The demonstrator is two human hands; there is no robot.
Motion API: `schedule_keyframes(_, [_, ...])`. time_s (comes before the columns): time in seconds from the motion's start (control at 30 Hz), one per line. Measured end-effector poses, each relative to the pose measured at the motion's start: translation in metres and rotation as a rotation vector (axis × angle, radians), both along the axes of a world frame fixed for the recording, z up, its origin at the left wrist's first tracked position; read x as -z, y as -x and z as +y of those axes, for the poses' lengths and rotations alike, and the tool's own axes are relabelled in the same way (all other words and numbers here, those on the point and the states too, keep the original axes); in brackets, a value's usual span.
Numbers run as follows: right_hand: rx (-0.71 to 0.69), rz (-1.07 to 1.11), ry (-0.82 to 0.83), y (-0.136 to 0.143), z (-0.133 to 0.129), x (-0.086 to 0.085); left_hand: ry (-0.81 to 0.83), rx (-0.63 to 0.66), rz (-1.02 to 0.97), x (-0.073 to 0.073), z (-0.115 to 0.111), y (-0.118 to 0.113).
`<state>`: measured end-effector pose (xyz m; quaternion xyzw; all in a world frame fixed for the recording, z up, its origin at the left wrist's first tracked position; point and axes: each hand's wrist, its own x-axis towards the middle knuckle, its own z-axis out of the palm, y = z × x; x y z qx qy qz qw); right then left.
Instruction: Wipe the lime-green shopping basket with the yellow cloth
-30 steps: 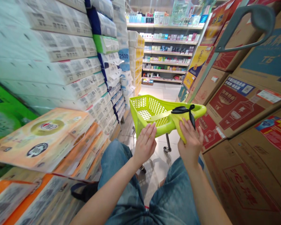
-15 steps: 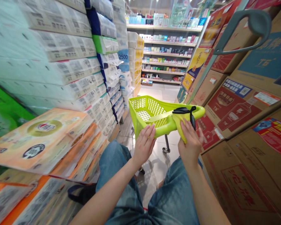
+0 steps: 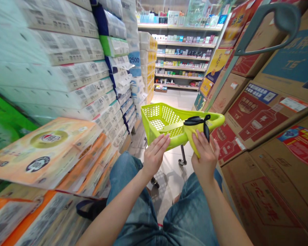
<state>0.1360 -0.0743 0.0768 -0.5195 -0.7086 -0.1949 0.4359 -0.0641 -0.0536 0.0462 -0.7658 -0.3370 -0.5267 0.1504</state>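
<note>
A lime-green wheeled shopping basket [image 3: 159, 118] stands in the aisle right in front of me, with nothing visible inside it. My left hand [image 3: 154, 155] lies flat against its near wall, fingers stretched out. My right hand [image 3: 204, 155] wraps the near right corner, just below a black strap [image 3: 199, 120] tied there. The basket's long grey pull handle [image 3: 272, 27] rises to the upper right. My knees in blue jeans [image 3: 169, 212] are below the hands.
Tall stacks of wrapped tissue packs [image 3: 66, 75] and orange packs [image 3: 48, 147] wall the left side. Stacked cardboard boxes [image 3: 267, 112] wall the right. The tiled aisle floor [image 3: 174, 99] runs ahead to stocked shelves [image 3: 182, 58].
The basket and both hands have shifted slightly left and up in view. Both hands keep their hold on the basket's near end.
</note>
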Motion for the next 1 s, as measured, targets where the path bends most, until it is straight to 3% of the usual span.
schedule_keyframes(0.1, [0.016, 0.026, 0.026, 0.011, -0.002, -0.002, 0.004, 0.003, -0.011, 0.001, 0.000, -0.004])
schedule_keyframes(0.27, [-0.162, -0.062, 0.065, 0.046, -0.025, 0.006, -0.020, -0.009, -0.021, 0.006, 0.001, -0.003])
schedule_keyframes(0.37, [-0.161, -0.105, 0.022, 0.028, -0.015, 0.007, -0.019, -0.016, 0.004, 0.005, 0.002, 0.000])
schedule_keyframes(0.53, [0.038, 0.004, -0.023, -0.007, 0.010, -0.001, -0.021, -0.012, 0.006, 0.003, 0.001, -0.002])
schedule_keyframes(0.6, [0.047, 0.035, 0.005, 0.002, 0.005, -0.001, -0.016, -0.014, -0.005, 0.004, 0.001, -0.005])
schedule_keyframes(0.73, [-0.118, -0.037, 0.059, 0.034, -0.018, 0.004, -0.014, -0.015, -0.011, 0.006, 0.001, -0.006])
schedule_keyframes(0.8, [-0.170, -0.087, 0.037, 0.033, -0.020, 0.007, -0.016, -0.014, 0.000, 0.006, 0.001, -0.004])
schedule_keyframes(1.0, [0.038, 0.005, -0.015, -0.020, 0.010, 0.003, -0.014, -0.019, 0.013, 0.003, 0.001, -0.003])
